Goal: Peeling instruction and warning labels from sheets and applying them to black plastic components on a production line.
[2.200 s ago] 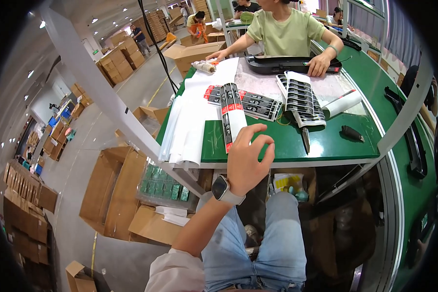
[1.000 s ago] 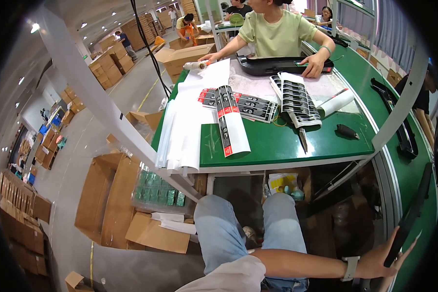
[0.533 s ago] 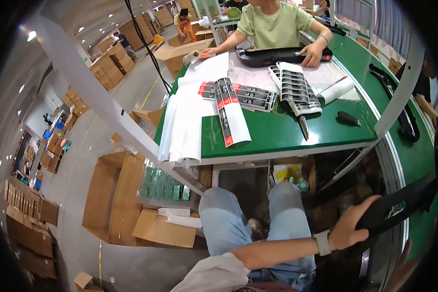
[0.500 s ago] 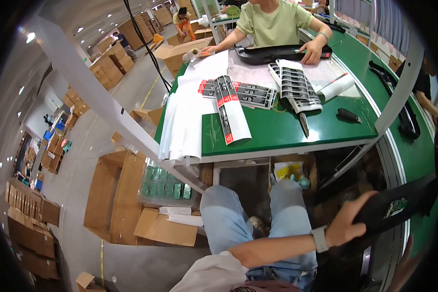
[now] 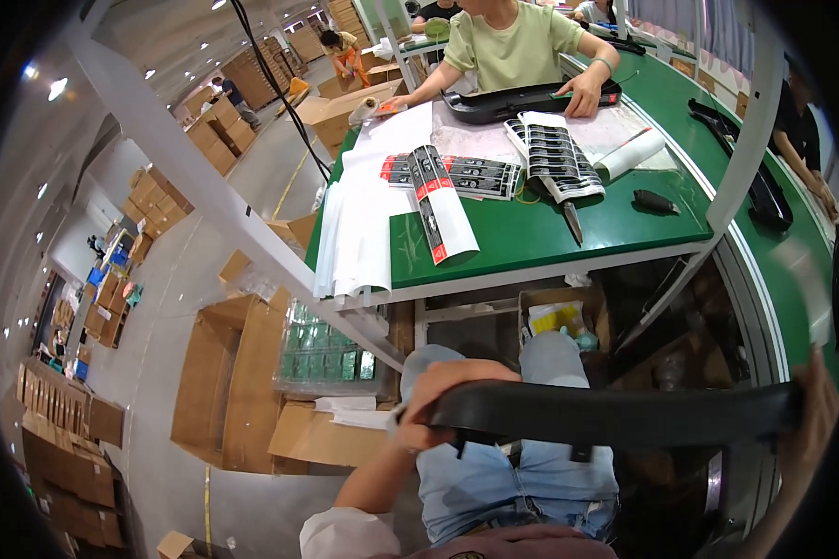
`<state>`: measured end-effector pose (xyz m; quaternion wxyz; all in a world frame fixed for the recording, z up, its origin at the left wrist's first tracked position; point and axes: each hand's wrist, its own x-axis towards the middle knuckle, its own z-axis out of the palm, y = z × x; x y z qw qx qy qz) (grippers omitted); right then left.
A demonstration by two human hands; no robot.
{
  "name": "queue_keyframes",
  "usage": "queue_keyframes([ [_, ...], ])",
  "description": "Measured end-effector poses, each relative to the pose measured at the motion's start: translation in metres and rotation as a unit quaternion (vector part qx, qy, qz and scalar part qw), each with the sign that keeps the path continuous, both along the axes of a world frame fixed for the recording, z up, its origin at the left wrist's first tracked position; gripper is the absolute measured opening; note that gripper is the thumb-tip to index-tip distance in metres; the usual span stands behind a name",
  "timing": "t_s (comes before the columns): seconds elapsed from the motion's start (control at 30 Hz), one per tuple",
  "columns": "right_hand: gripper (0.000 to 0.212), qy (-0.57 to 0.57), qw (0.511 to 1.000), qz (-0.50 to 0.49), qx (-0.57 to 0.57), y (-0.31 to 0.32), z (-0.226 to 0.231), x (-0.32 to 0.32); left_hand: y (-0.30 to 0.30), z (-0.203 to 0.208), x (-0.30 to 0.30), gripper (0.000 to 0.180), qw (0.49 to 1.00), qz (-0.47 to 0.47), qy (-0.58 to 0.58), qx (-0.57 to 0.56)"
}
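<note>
A long black plastic housing (image 5: 615,415) stretches across in front of my knees, smooth side facing up. My left hand (image 5: 443,396) is wrapped round its left end. At its right end my right hand (image 5: 809,419) grips the housing, partly lost in the dark rim of the picture. A pale, motion-smeared strip (image 5: 806,284) shows just above my right hand; what it is I cannot make out. The housing's underside is hidden, apart from small tabs along its lower edge.
Ahead stands a green-topped table (image 5: 531,238) with sticker sheets (image 5: 438,205), a knife blade (image 5: 573,224) and a dark handle-like piece (image 5: 655,202). Across it a person handles another black housing (image 5: 494,105). A conveyor (image 5: 764,279) runs along the right. Open cartons (image 5: 210,373) stand at left.
The black housing has swung from the far right to across my lap, its circuit board now out of sight. My left hand moved left with it; my right hand has come up at its right end.
</note>
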<state>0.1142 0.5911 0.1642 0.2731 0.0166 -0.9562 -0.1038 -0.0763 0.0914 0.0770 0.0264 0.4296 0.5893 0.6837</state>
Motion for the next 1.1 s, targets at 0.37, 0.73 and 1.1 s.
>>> queue_keyframes([
  [0.37, 0.033, 0.145, 0.894, 0.411, -0.104, -0.198, -0.11, -0.149, -0.089, 0.011, 0.053, 0.058, 0.926, 0.217, 0.054, -0.303],
  [0.73, 0.044, 0.088, 0.87, 0.44, -0.205, -0.221, -0.174, -0.164, 0.032, -0.041, 0.069, 0.064, 0.755, 0.32, 0.09, -0.565],
  [1.1, 0.051, 0.001, 0.888, 0.397, -0.232, -0.18, -0.175, -0.17, 0.012, -0.046, 0.055, 0.063, 0.765, 0.289, 0.064, -0.572],
])
